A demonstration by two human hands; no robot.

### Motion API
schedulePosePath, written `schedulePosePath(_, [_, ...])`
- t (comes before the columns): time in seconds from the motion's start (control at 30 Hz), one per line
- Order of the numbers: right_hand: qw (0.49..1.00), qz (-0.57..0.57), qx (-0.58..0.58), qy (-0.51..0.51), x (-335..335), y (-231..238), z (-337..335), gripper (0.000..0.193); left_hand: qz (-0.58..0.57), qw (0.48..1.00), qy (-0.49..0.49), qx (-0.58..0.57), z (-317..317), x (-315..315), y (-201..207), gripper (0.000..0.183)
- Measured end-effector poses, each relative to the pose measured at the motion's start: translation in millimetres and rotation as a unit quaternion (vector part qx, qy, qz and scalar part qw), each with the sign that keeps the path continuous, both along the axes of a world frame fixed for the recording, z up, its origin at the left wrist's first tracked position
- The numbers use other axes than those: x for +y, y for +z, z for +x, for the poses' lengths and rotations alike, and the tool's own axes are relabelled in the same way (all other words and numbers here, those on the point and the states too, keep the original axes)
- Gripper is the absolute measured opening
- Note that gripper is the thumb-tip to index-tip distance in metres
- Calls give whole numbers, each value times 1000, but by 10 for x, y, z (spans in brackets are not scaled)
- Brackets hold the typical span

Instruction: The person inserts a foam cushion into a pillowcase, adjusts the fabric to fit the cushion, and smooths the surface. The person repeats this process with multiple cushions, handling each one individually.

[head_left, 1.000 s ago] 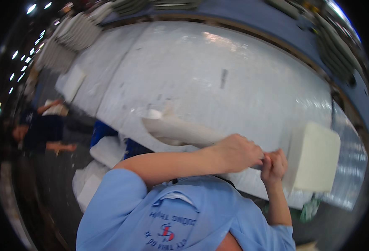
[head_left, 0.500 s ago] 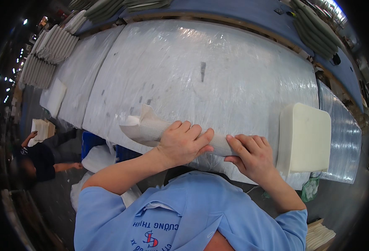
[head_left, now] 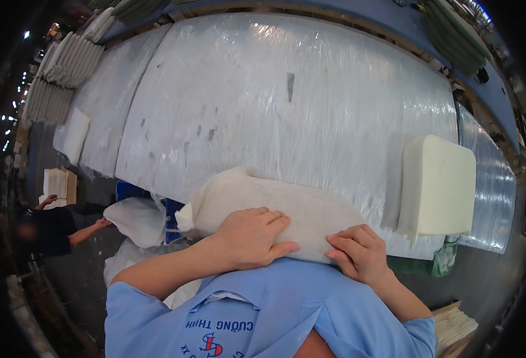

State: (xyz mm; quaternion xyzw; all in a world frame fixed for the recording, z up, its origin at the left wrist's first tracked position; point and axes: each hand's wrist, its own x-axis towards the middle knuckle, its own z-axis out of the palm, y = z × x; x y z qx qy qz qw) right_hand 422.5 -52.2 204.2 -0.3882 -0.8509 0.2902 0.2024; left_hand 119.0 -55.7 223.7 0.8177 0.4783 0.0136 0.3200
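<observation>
A pale beige fabric-covered cushion [head_left: 299, 206] lies spread at the near edge of the table, against my blue shirt. A loose white flap [head_left: 185, 218] of cloth sticks out at its left end. My left hand [head_left: 252, 235] rests on the upper face, palm down, with the thumb apart from the fingers. At the right part of the near edge, my right hand [head_left: 358, 250] has its fingers curled and its thumb close to them, gripping the cushion. Whatever is inside the fabric is hidden.
Clear plastic film wraps the pale table [head_left: 239, 101]. A cream foam pad [head_left: 439, 185] sits at its right end. Stacked cushions [head_left: 72, 59] stand far left. Below them, a person [head_left: 54, 230] reaches toward a white bag [head_left: 134, 221] by a blue crate [head_left: 172, 221].
The cushion, folded into a roll between my hands before, now lies opened out flat and nearer to me. Both hands have moved toward my body. The person at left now touches the white bag.
</observation>
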Motion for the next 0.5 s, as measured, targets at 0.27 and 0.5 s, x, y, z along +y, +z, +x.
schedulePosePath(0.27, [934, -338, -56, 102, 116, -141, 103, 52, -237, 965, -102, 49, -18, 67, -386, 83])
schedulePosePath(0.5, [919, -348, -123, 142, 136, -788, -91, 56, -248, 961, -105, 58, 127, 2, -1052, 83])
